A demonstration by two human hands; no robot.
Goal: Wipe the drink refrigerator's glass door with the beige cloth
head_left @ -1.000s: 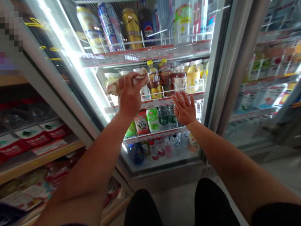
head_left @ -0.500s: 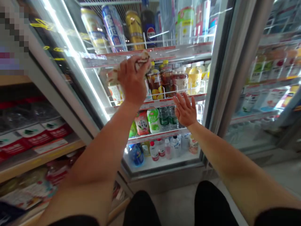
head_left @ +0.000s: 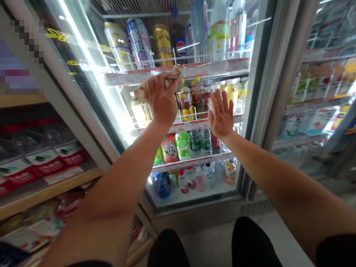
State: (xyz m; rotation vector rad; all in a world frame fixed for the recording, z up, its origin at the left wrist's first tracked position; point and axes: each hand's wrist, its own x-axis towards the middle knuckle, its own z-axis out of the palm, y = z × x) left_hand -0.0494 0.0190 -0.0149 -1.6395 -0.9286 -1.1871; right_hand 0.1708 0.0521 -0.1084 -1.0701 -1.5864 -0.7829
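Note:
My left hand (head_left: 162, 102) is closed around a crumpled, pale cloth (head_left: 143, 92) with darker marks. It is in front of the glass door (head_left: 155, 205) of a lit drinks fridge, level with the upper shelf edge. Part of the cloth sticks out between thumb and fingers, and part spreads out to the left. My right hand (head_left: 221, 115) is lower and to the right, its fingers stretched upward and palm toward the glass. Whether that palm touches the glass I cannot tell. Behind the hands stand bottles of dark tea with yellow caps (head_left: 185, 102), partly hidden.
Large cans and bottles, among them a gold can (head_left: 163, 44), fill the fridge's top shelf. Small bottles (head_left: 183, 181) stand at the bottom. On the left are wooden shelves (head_left: 91, 174) with packed water bottles (head_left: 41, 163). A metal door frame (head_left: 267, 92) separates another stocked fridge on the right.
My right hand has risen along the door, its fingers now over the middle-shelf bottles. The left hand keeps the cloth at nearly the same place. The view has tilted slightly upward.

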